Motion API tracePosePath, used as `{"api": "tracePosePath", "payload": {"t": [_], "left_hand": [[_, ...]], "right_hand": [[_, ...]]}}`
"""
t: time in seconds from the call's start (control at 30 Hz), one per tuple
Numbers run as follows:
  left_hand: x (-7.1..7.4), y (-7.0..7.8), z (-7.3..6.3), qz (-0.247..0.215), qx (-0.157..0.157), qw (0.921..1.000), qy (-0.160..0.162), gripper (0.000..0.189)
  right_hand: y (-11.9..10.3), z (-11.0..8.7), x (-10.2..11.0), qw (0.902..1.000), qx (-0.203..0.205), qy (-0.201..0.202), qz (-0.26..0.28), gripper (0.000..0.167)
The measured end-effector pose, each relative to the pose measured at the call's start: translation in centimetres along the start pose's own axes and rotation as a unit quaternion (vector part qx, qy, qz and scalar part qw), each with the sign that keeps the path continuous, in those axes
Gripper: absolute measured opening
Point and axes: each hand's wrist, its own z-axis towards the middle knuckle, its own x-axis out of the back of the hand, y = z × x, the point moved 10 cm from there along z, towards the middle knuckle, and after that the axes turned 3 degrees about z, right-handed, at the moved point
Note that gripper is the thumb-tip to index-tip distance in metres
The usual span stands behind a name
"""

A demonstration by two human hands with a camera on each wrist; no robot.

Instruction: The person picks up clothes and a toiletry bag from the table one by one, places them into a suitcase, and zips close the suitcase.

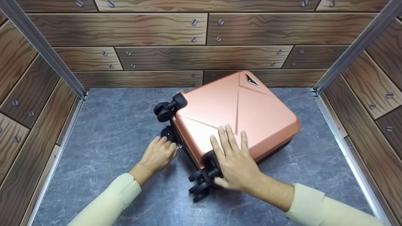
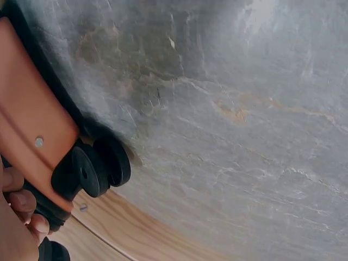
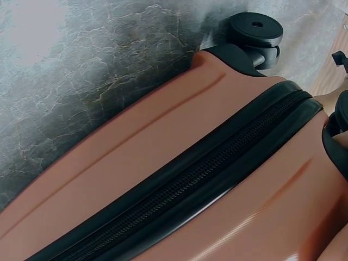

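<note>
A rose-gold hard-shell suitcase (image 1: 216, 116) lies flat on the floor, its panel with a dark triangular badge facing up. Black double wheels (image 1: 201, 185) stick out from its end on the left. My left hand (image 1: 160, 153) is at this wheeled end, fingers curled and pinching a small zipper pull (image 1: 180, 146), mostly hidden by the fingers. In the left wrist view, these curled fingers (image 2: 22, 201) lie at the black zipper band. With fingers spread, my right hand (image 1: 235, 163) rests on the shell near the front wheel corner. The right wrist view shows the long side's black zipper (image 3: 179, 185).
Grey marbled floor (image 1: 116, 125) surrounds the suitcase. Wood-patterned walls (image 1: 125, 29) stand at the back and on both sides, with metal rails (image 1: 47, 47) at the corners. The suitcase's far corner reaches close to the back wall.
</note>
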Motion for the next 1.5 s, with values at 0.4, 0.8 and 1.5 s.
{"api": "tracePosePath", "payload": {"t": [0.4, 0.8, 1.5], "left_hand": [[-0.6, -1.0, 0.2, 0.004, 0.019, 0.9997, -0.015, 0.027], [-1.5, -2.7, 0.5, 0.015, 0.046, 0.9979, -0.044, 0.029], [-1.9, -4.3, 0.9, 0.041, 0.062, 0.996, -0.048, 0.03]], "right_hand": [[0.1, 0.0, -0.1, 1.0, -0.002, -0.003, 0.001, 0.118], [0.2, -0.1, -0.2, 0.9999, -0.001, -0.01, 0.004, 0.118], [0.0, -0.1, 0.1, 1.0, 0.008, -0.001, 0.004, 0.119]]}}
